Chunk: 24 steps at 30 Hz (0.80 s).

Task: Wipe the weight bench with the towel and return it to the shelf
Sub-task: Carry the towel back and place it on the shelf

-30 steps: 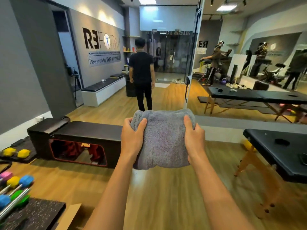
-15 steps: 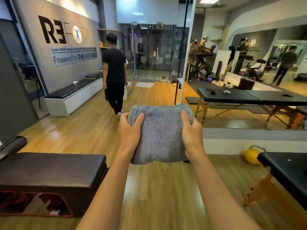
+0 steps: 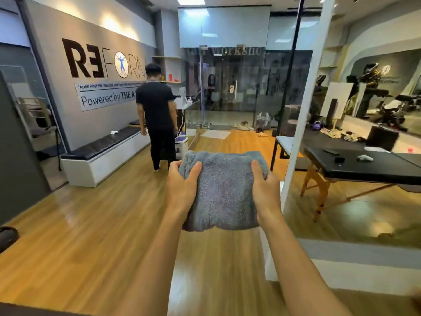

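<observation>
The towel (image 3: pixel 224 190) could slip or flop open from here. It is thick and folded, and only its 2 sides are pinched, so the loose bottom fold could drop if a grip goes soft. The person in black (image 3: pixel 157 119) stands right in the way ahead, and a bump there could knock it down too.

Now the fingers. The left hand (image 3: pixel 182 190) grips the left side of the towel, with its thumb (image 3: pixel 193 172) pressed on top. The right hand (image 3: pixel 265 190) grips the right side the same way, with its thumb (image 3: pixel 256 169) on top. The other fingers go under the cloth, so I cannot see them. Both hands look closed snug on it.

The towel is gray and fluffy. It is held up in the air at arm's length, between the 2 hands, above the wooden floor (image 3: pixel 91 236). It touches nothing else.

Farther out, a white post (image 3: pixel 303 133) stands near on the right. A black table (image 3: pixel 376 167) sits past it, well apart. A long white seat (image 3: pixel 102 160) runs along the left wall. A small shelf (image 3: pixel 169 69) hangs on the far wall, behind the person. That may be where the towel goes, but I cannot be sure. A dark round pad (image 3: pixel 6 236) pokes in at the left edge. I cannot tell if it is the weight bench.
</observation>
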Available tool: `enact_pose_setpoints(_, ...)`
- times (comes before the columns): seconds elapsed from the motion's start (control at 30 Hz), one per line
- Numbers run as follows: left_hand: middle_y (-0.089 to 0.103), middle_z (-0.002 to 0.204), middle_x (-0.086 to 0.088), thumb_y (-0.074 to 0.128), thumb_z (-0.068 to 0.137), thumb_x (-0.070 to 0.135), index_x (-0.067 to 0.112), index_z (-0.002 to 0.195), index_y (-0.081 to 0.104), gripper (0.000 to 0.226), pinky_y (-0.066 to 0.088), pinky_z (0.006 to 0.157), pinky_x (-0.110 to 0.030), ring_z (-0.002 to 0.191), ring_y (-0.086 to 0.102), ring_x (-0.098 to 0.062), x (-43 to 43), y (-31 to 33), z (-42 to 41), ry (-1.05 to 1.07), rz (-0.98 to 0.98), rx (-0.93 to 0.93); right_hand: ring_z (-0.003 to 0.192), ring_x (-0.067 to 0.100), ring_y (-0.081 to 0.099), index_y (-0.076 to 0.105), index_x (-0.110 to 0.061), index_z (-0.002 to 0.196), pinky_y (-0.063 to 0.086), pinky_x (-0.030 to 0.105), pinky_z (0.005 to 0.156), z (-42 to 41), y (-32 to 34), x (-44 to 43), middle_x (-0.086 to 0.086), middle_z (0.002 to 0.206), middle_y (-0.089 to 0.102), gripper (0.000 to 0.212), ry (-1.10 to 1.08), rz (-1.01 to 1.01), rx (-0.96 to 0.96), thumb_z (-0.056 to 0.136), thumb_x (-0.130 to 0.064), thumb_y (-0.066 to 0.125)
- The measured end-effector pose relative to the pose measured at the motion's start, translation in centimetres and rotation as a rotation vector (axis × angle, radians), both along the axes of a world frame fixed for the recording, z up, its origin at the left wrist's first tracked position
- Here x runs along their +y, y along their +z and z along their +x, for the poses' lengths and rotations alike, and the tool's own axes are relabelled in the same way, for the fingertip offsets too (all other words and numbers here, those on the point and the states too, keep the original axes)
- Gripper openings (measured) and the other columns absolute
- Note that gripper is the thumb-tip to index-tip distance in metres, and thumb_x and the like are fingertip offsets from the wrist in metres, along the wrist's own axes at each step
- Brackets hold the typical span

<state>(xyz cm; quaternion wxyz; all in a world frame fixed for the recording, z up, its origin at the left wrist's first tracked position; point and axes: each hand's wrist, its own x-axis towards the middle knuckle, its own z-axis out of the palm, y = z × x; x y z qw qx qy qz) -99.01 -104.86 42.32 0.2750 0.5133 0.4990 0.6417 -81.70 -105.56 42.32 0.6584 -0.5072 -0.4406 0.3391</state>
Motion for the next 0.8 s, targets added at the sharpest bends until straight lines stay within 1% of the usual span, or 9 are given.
enact_pose_setpoints(0.1, 0.061, 0.097, 0.005, 0.064, 0.087, 0.039, 0.019, 0.106, 0.05, 0.031, 0.048, 0.073, -0.027, 0.089, 0.061, -0.008, 12.0, -0.7, -0.4, -0.017, 0.006, 0.006, 0.114, 0.019, 0.059, 0.06, -0.017, 0.125, 0.048, 0.044, 0.102, -0.4, -0.5, 11.3, 0.001, 0.121, 0.064, 0.045, -0.017, -0.013, -0.006, 0.096, -0.05, 0.049)
enact_pose_setpoints(0.17, 0.06, 0.094, 0.01, 0.065, 0.086, 0.041, 0.02, 0.105, 0.051, 0.031, 0.044, 0.068, -0.021, 0.085, 0.059, -0.002, 20.1, -0.4, -0.5, -0.02, 0.015, 0.019, 0.118, 0.02, 0.057, 0.057, -0.016, 0.128, 0.045, 0.045, 0.104, -0.3, -0.3, 18.9, 0.002, 0.125, 0.062, 0.047, -0.046, -0.02, -0.013, 0.096, -0.05, 0.049)
enact_pose_setpoints(0.27, 0.058, 0.09, 0.017, 0.064, 0.084, 0.045, 0.024, 0.103, 0.052, 0.031, 0.043, 0.067, -0.02, 0.082, 0.056, 0.005, 31.6, 0.4, -0.3, -0.022, 0.019, 0.054, 0.108, 0.019, 0.062, 0.064, -0.016, 0.114, 0.049, 0.044, 0.098, -0.1, 0.7, 29.8, 0.0, 0.111, 0.067, 0.038, -0.079, -0.029, -0.027, 0.097, -0.047, 0.049)
enact_pose_setpoints(0.37, 0.061, 0.091, 0.015, 0.065, 0.084, 0.042, 0.022, 0.103, 0.053, 0.031, 0.045, 0.067, -0.016, 0.084, 0.059, 0.0, 42.7, 0.8, 0.9, -0.059, 0.015, 0.036, 0.104, 0.017, 0.063, 0.066, -0.016, 0.11, 0.05, 0.043, 0.096, 0.9, 1.2, 40.3, 0.0, 0.109, 0.069, 0.038, -0.123, -0.038, -0.046, 0.097, -0.047, 0.049)
enact_pose_setpoints(0.5, 0.066, 0.095, 0.007, 0.065, 0.084, 0.04, 0.017, 0.105, 0.055, 0.033, 0.047, 0.075, -0.026, 0.089, 0.064, -0.008, 58.0, 0.4, 3.2, -0.118, 0.019, 0.02, 0.098, 0.016, 0.064, 0.067, -0.021, 0.097, 0.051, 0.036, 0.084, 3.1, 0.2, 55.4, -0.004, 0.099, 0.069, 0.037, -0.171, -0.052, -0.059, 0.094, -0.053, 0.048)
enact_pose_setpoints(0.57, 0.066, 0.098, 0.005, 0.065, 0.085, 0.038, 0.015, 0.108, 0.054, 0.035, 0.049, 0.079, -0.028, 0.091, 0.064, -0.008, 65.7, 0.0, 4.3, -0.139, 0.021, 0.003, 0.096, 0.017, 0.065, 0.068, -0.019, 0.098, 0.053, 0.041, 0.086, 4.2, -0.6, 63.1, -0.001, 0.1, 0.07, 0.041, -0.178, -0.05, -0.058, 0.093, -0.054, 0.048)
enact_pose_setpoints(0.67, 0.066, 0.099, 0.004, 0.065, 0.085, 0.039, 0.015, 0.109, 0.054, 0.036, 0.05, 0.083, -0.031, 0.092, 0.064, -0.009, 77.1, 0.3, 6.2, -0.147, 0.008, 0.0, 0.097, 0.018, 0.066, 0.069, -0.02, 0.099, 0.053, 0.046, 0.09, 5.9, -0.3, 74.4, -0.001, 0.101, 0.071, 0.039, -0.176, -0.023, -0.025, 0.092, -0.054, 0.05)
enact_pose_setpoints(0.73, 0.065, 0.099, 0.006, 0.065, 0.086, 0.039, 0.016, 0.11, 0.053, 0.036, 0.049, 0.081, -0.028, 0.093, 0.063, -0.008, 84.5, 0.9, 7.6, -0.159, 0.003, 0.007, 0.099, 0.019, 0.066, 0.069, -0.021, 0.099, 0.052, 0.046, 0.091, 7.1, 0.3, 81.6, -0.002, 0.102, 0.071, 0.037, -0.207, -0.032, -0.01, 0.092, -0.053, 0.05)
enact_pose_setpoints(0.8, 0.063, 0.097, 0.009, 0.065, 0.086, 0.039, 0.018, 0.108, 0.053, 0.033, 0.046, 0.073, -0.019, 0.091, 0.061, -0.004, 91.5, 1.7, 9.2, -0.184, 0.003, 0.024, 0.097, 0.019, 0.066, 0.068, -0.022, 0.093, 0.053, 0.045, 0.089, 8.5, 0.8, 88.1, -0.003, 0.098, 0.07, 0.036, -0.233, -0.037, 0.002, 0.091, -0.054, 0.051)
